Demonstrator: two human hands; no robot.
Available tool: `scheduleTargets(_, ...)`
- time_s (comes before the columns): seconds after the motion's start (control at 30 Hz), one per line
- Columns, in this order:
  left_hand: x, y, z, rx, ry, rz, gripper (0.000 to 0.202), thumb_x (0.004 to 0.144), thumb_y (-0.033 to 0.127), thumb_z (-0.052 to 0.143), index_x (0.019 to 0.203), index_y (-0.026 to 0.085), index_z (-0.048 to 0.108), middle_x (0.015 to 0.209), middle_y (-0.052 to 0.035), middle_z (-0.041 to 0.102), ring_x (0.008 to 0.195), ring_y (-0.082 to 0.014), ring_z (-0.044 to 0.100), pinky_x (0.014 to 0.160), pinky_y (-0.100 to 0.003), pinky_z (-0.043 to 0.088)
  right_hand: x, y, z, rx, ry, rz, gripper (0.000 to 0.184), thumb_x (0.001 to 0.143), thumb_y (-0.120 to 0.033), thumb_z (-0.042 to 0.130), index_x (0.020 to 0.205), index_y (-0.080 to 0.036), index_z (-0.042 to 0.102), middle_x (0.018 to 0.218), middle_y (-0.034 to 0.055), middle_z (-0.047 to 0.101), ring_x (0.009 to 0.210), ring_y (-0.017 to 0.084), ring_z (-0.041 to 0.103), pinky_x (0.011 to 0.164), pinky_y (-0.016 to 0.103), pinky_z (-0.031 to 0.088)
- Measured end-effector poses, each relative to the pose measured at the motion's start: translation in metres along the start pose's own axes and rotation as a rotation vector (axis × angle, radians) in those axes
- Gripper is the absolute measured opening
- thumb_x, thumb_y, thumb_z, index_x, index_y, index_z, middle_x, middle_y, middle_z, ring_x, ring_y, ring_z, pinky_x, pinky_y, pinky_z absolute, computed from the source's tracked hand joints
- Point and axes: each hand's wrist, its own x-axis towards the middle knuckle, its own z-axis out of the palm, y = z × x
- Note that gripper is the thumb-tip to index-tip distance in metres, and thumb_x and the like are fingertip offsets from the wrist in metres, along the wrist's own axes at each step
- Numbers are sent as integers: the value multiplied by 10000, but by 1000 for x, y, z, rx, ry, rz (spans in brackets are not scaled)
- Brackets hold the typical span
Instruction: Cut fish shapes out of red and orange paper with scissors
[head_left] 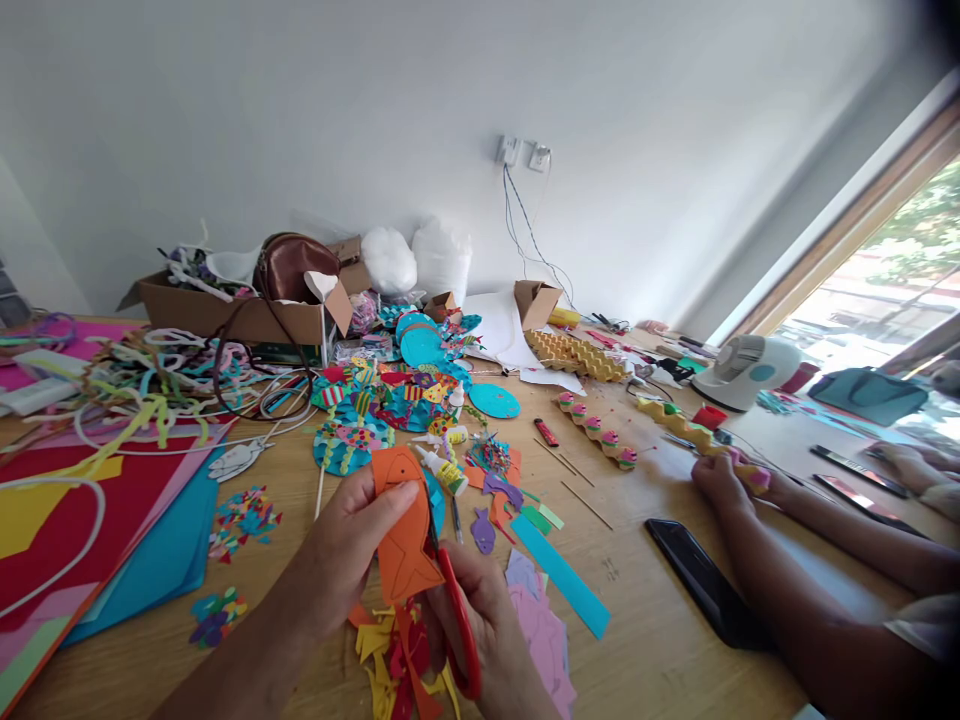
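My left hand [349, 540] pinches an orange foam sheet [403, 530] with a fish outline drawn on it, held upright over the wooden table [645, 640]. My right hand [487, 620] grips red-handled scissors [457, 620], whose blades meet the sheet's right edge. Below both hands lies a heap of yellow, red and orange offcuts [394, 655]. Pink and lilac foam pieces [544, 630] rest just right of my right hand.
A co-worker's hands [724, 480] at the right hold a yellow egg-carton strip with pink dots; a black phone [701, 580] lies near them. Coloured sheets [90, 530], foam strips, blue fish discs [352, 440], glue bottles [442, 470], cardboard boxes [247, 310] and a small fan [742, 370] crowd the table.
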Motion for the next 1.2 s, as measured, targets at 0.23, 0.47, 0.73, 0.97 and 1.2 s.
scheduleTargets(0.23,0,2,-1,45,-51,-10,161,662,308,692,636,177,603,514,55,529,475,-88,450,476,-190,393,0,-6,-3,-82,-40,-9,449,820,-557,509,581,-195,391,510,-64,345,404,60,350,370,174,236)
scheduleTargets(0.47,1,2,-5,62,-89,-67,113,671,291,661,651,188,620,537,44,563,479,-106,485,485,-209,400,-3,-11,-4,-105,-37,43,501,772,-658,511,592,-203,405,451,-72,377,383,72,384,365,171,275)
scheduleTargets(0.73,1,2,-6,79,-78,-90,103,640,279,659,654,179,636,524,44,547,475,-98,462,463,-198,380,-5,-9,-8,-166,-30,5,513,790,-651,496,569,-194,421,460,-69,342,396,67,324,371,184,247)
scheduleTargets(0.97,0,6,-2,97,-60,-113,132,603,283,676,642,174,611,538,38,551,491,-96,454,469,-196,379,-5,-6,-12,-227,-23,-48,529,813,-647,474,549,-193,405,472,-56,334,433,79,298,385,205,204)
scheduleTargets(1.2,1,2,-4,116,-24,-88,171,639,309,680,625,177,572,509,59,508,454,-73,417,431,-172,338,-5,-8,-11,-222,-17,-58,549,808,-674,451,547,-192,405,488,-47,339,447,85,306,384,204,209)
